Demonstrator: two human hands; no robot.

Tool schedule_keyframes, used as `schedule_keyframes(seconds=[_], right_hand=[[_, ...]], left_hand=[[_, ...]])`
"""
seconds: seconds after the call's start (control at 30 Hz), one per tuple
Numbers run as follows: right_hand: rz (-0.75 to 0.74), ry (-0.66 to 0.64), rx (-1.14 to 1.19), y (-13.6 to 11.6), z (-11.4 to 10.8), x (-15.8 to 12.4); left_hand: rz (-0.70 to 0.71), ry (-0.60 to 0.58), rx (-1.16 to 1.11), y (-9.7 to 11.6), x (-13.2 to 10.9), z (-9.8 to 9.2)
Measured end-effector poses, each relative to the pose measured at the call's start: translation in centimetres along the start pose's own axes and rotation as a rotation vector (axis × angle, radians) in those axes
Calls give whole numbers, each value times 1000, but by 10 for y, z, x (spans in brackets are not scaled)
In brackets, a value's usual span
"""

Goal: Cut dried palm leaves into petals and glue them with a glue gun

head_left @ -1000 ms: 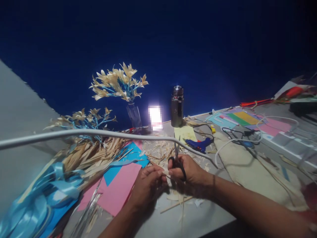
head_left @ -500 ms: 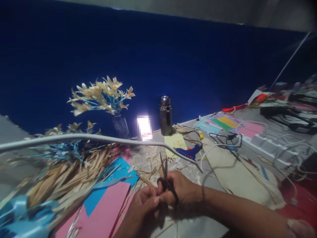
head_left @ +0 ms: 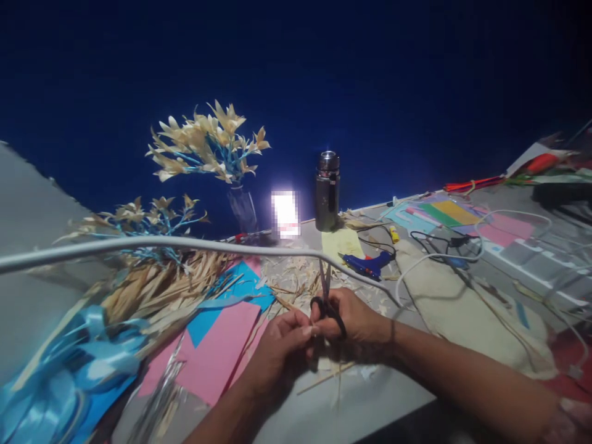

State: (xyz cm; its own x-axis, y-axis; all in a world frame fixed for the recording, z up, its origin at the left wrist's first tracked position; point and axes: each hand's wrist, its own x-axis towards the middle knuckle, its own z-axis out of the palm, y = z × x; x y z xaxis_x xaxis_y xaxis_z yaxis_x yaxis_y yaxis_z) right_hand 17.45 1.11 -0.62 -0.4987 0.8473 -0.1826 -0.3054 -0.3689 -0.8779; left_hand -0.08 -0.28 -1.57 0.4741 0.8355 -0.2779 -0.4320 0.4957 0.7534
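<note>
My right hand (head_left: 354, 317) grips black-handled scissors (head_left: 326, 295), fingers through the loops and blades pointing away from me. My left hand (head_left: 282, 348) is closed in a pinch right beside the scissor handles; what it holds is too small and dark to name. Both hands hover over the grey table (head_left: 370, 407), above thin straw-coloured strips and sticks (head_left: 324, 377). Cut straw scraps (head_left: 296, 280) lie scattered just beyond the hands.
Pink paper (head_left: 217, 351) and blue paper (head_left: 231, 296) lie to the left with dried leaf strips (head_left: 157, 290) and blue ribbon (head_left: 69, 364). A white cable (head_left: 185, 245) crosses the view. Behind stand a vase of straw flowers (head_left: 208, 145), a metal flask (head_left: 327, 191), a blue glue gun (head_left: 367, 264) and coloured sheets (head_left: 448, 216).
The head camera swung up and right, then came back down. Both hands stayed together over the table, the scissors still in the right hand.
</note>
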Motion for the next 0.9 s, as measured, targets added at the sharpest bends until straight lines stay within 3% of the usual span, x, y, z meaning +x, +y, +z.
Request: schedule_keyframes(seconds=[0.2,0.43,0.53,0.63,0.77,0.9], right_hand=[[-33,-14,-51,6,-2,2],[-55,-106,-132,-2,-4,0],[-10,-35,-81,-6,-2,0],[-62,55,-104,-10,1,3],[-172,237,6,-11,-2,12],[-198,349,-54,-12,-15,19]], left_hand=[[45,32,6,-4,1,3],[-41,-95,-74,-1,-4,4],[-47,-69,-57,-1,-2,0],[-22,-37,1,2,4,-8],[26,44,166,39,21,-13],[264,200,701,102,71,-12]])
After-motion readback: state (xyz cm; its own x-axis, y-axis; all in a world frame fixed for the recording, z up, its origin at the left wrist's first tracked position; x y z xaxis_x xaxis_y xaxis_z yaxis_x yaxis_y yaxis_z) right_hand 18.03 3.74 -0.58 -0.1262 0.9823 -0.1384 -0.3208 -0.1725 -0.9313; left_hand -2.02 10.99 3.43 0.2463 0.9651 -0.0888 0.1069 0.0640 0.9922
